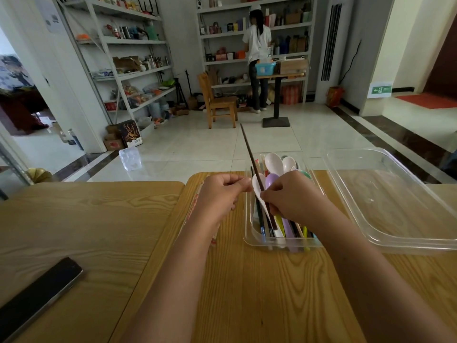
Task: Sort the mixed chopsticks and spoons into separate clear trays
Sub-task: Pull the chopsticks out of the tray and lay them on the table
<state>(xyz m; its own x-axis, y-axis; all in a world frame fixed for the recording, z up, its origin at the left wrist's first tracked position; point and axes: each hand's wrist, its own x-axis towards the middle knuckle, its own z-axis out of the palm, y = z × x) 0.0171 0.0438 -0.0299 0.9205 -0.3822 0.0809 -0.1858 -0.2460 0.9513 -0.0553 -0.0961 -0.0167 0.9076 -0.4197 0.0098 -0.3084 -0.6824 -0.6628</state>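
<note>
Chopsticks and spoons point(286, 227) lay mixed in the middle tray point(246, 231) on the tabletop point(247, 293), a wide bare tray point(395, 206) beside it. Right hand point(294, 196) pinched 1 dark chopstick point(249, 152) low down: light, stiff, likely slick, better held mid-shaft. Left hand point(217, 194) curled, contents unclear

table point(247, 280): matt grained wood | trays point(395, 206): clear glossy plastic | spoons point(273, 160): glossy plastic

Storeroom beyond my counter point(74, 219).
Grey shelves point(128, 40) stocked full; pale tiled floor point(197, 144); wooden chair point(217, 100); person point(257, 40) at far shelves.
</note>
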